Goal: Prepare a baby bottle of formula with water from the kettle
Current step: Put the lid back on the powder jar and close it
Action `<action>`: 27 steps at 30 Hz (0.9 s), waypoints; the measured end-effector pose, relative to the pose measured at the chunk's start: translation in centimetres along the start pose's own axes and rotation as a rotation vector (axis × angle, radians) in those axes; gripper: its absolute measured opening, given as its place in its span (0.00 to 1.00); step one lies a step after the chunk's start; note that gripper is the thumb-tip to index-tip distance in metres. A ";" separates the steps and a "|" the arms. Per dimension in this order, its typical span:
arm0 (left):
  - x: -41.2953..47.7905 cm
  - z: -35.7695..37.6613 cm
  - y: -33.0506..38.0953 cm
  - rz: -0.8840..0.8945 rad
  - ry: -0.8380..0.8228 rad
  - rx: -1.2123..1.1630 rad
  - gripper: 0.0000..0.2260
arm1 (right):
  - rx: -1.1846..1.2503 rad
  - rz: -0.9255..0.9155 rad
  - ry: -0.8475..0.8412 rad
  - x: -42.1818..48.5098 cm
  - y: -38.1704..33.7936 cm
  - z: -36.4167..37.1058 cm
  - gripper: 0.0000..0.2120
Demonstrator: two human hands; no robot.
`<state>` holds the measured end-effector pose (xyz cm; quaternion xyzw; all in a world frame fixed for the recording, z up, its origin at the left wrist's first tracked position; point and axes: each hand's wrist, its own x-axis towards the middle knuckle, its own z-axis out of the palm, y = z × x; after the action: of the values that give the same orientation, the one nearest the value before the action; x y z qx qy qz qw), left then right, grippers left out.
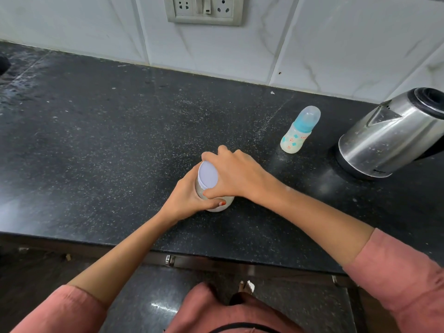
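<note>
A clear jar of pale formula powder (222,206) with a white lid (208,174) stands on the black counter (120,140) near its front edge. My left hand (186,197) grips the jar's body from the left. My right hand (236,175) curls over the lid, fingers and thumb round its rim. A small baby bottle (298,133) with a teal collar and a clear cap stands upright to the right, further back. A steel electric kettle (389,138) sits on its base at the far right, with its lid shut.
A tiled wall with a socket panel (204,9) rises behind the counter. A dark object (3,64) shows at the far left edge. Below the counter's front edge are cabinet handles (170,260) and a dark floor.
</note>
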<state>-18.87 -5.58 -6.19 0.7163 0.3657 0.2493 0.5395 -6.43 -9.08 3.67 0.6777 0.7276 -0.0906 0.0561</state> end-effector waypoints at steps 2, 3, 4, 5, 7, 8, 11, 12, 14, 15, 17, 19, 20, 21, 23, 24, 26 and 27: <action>0.0 0.1 -0.1 0.002 0.001 -0.006 0.33 | 0.005 0.074 0.062 0.0 -0.8 0.7 0.28; 0.0 0.1 -0.2 0.004 0.001 -0.008 0.33 | 0.015 0.095 0.065 0.0 -1.1 0.9 0.28; 0.0 0.1 -0.2 0.005 0.001 -0.010 0.34 | 0.029 0.105 0.042 0.1 -1.1 0.9 0.29; 0.0 0.1 -0.1 0.008 0.001 -0.010 0.34 | 0.042 0.098 -0.001 0.2 -0.9 0.7 0.31; 0.0 0.0 0.0 0.019 0.002 -0.008 0.34 | -0.011 0.026 -0.159 0.3 -0.1 -0.3 0.38; -0.1 0.0 0.1 0.024 0.000 -0.005 0.34 | -0.075 -0.046 -0.228 0.3 0.4 -0.8 0.42; -0.1 0.0 0.3 0.011 -0.007 0.014 0.32 | -0.088 -0.213 -0.307 0.5 1.7 -1.2 0.42; -0.1 0.0 0.3 0.005 -0.005 0.018 0.32 | -0.057 -0.233 -0.291 0.6 1.9 -1.0 0.40; -0.1 0.0 0.2 0.001 0.005 0.019 0.32 | -0.033 -0.237 -0.230 0.7 2.0 -0.6 0.35; -0.1 0.1 0.1 0.002 0.011 0.020 0.32 | -0.038 -0.229 -0.203 0.8 2.0 -0.4 0.35; -0.1 0.2 0.0 -0.001 0.025 0.028 0.32 | -0.049 -0.205 -0.165 1.0 1.8 -0.2 0.35; -0.1 0.2 0.0 -0.007 0.032 0.037 0.32 | -0.044 -0.175 -0.153 1.1 1.7 -0.2 0.36; -0.1 0.2 0.0 -0.006 0.034 0.041 0.31 | -0.038 -0.162 -0.152 1.1 1.7 -0.2 0.36; -0.1 0.2 0.0 -0.005 0.038 0.045 0.31 | -0.030 -0.146 -0.152 1.1 1.6 -0.2 0.36; -0.1 0.2 0.2 0.002 0.047 0.047 0.30 | 0.004 -0.097 -0.147 1.1 1.3 -0.1 0.35; -0.2 0.2 0.3 0.007 0.050 0.044 0.30 | 0.025 -0.072 -0.136 1.0 1.2 -0.1 0.34; -0.2 0.3 0.4 0.016 0.053 0.034 0.31 | 0.058 -0.033 -0.114 0.8 1.0 0.1 0.35; -0.2 0.4 0.4 0.018 0.053 0.028 0.31 | 0.068 -0.017 -0.104 0.8 0.9 0.1 0.35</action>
<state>-18.61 -6.05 -5.90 0.7202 0.3769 0.2679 0.5172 -5.55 -8.29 3.40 0.6676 0.7258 -0.1506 0.0699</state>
